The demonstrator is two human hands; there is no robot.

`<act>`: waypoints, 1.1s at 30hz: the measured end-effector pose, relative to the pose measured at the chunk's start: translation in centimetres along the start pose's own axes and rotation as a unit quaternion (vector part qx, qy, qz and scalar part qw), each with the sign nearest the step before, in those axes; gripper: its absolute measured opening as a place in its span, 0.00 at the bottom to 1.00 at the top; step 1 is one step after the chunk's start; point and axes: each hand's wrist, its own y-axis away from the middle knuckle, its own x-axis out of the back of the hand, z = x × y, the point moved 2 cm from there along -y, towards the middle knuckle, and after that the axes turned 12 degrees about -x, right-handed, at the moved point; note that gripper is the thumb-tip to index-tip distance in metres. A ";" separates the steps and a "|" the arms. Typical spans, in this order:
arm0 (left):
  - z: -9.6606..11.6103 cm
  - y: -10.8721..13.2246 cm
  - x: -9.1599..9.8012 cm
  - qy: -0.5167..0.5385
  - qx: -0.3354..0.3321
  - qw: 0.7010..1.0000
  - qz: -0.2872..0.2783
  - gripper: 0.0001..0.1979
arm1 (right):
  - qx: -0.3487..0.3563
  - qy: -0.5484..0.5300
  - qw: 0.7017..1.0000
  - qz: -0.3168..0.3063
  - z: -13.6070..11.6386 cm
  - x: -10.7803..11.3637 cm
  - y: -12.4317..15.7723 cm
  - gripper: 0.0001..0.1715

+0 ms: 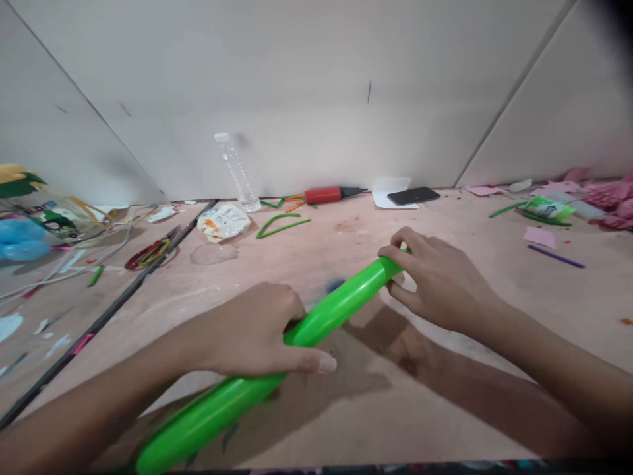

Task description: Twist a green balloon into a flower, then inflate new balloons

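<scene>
A long inflated green modelling balloon (341, 303) runs slantwise across the view, from the lower left up to the right. Around its middle my left hand (262, 330) is closed, thumb along the near side and the other fingers mostly hidden behind it. At the upper right end, my right hand (435, 277) pinches the balloon's tip between thumb and fingers. Both hands are just above the pinkish tabletop (316, 260), and their shadows fall on it.
At the back lie a red balloon pump (322, 195), a clear bottle (237, 175), thin green uninflated balloons (277, 224), and a phone (413, 196) on white paper. Scissors (151, 252) and a blue balloon (22, 239) are on the left. Pink scraps (608, 201) lie right, below a white wall (306, 86).
</scene>
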 end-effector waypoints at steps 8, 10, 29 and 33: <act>2.5 -4.3 -0.6 0.279 -0.046 0.951 0.125 0.17 | -0.018 -0.159 0.985 -0.071 -1.5 0.9 1.3 0.07; 3.0 -5.5 -1.7 0.325 -0.093 0.922 0.186 0.13 | -0.069 -0.292 0.951 -0.078 -1.3 0.9 1.2 0.04; 0.2 -8.4 -5.2 0.583 -0.119 0.771 0.226 0.17 | -0.203 -0.692 0.667 -0.186 -1.5 -1.6 0.4 0.12; 0.1 -8.6 -6.1 0.588 -0.098 0.767 0.236 0.17 | -0.195 -0.706 0.663 -0.155 -2.2 -2.2 0.7 0.09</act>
